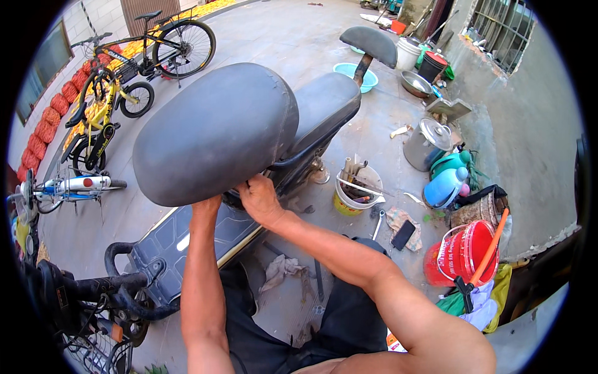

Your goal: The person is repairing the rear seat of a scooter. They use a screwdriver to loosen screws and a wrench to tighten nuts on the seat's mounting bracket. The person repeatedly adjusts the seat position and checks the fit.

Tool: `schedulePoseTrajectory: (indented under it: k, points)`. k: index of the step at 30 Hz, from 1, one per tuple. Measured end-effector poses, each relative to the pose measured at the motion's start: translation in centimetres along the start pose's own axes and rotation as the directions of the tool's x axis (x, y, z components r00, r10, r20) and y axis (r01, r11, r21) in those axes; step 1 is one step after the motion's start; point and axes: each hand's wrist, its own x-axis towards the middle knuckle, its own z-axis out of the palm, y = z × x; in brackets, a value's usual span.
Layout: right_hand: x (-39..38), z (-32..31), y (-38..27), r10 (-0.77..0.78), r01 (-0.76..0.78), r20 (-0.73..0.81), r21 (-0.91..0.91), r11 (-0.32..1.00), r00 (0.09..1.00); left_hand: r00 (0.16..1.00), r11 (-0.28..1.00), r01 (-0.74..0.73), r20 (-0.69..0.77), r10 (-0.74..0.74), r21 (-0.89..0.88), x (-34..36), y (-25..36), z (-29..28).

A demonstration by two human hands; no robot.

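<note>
A large black padded seat (215, 128) of an electric scooter fills the middle, standing in front of the long rear seat (327, 103) and its backrest (369, 47). Under the front seat's lower edge, my right hand (260, 198) is closed with its fingers curled in against the frame; what they grip is hidden. Beside it, my left hand (207, 204) reaches up beneath the same seat, and its fingers are out of sight behind the padding. Below both forearms lies the scooter's dark footboard (168, 240), with the handlebar (93, 288) at the lower left.
Right of the scooter stand a white bucket of tools (341, 190), a wrench (378, 224) and a black phone (403, 235) on a cloth. Farther right are a red bucket (450, 255), bottles (445, 187) and a lidded metal pot (423, 146). Bicycles (146, 59) stand far left.
</note>
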Motion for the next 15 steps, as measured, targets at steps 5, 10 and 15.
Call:
schedulePoseTrajectory:
  k: [5,10,15]
  points:
    - [-0.1,-1.2,0.6,0.111,-0.112,0.120,-0.003,0.994,0.986,0.986,0.975,0.152,0.096,-0.138,-0.159,0.8,1.5,-1.6]
    - [0.2,-0.6,-0.4,0.241,-0.262,0.128,0.188,0.947,0.962,0.998,0.992,0.070,0.018,-0.068,-0.102,0.1,-0.2,-0.2]
    - [0.8,0.0,0.2,0.204,-0.224,0.124,0.182,0.957,0.971,0.990,0.960,0.142,0.044,-0.135,-0.240,1.4,2.4,-1.6]
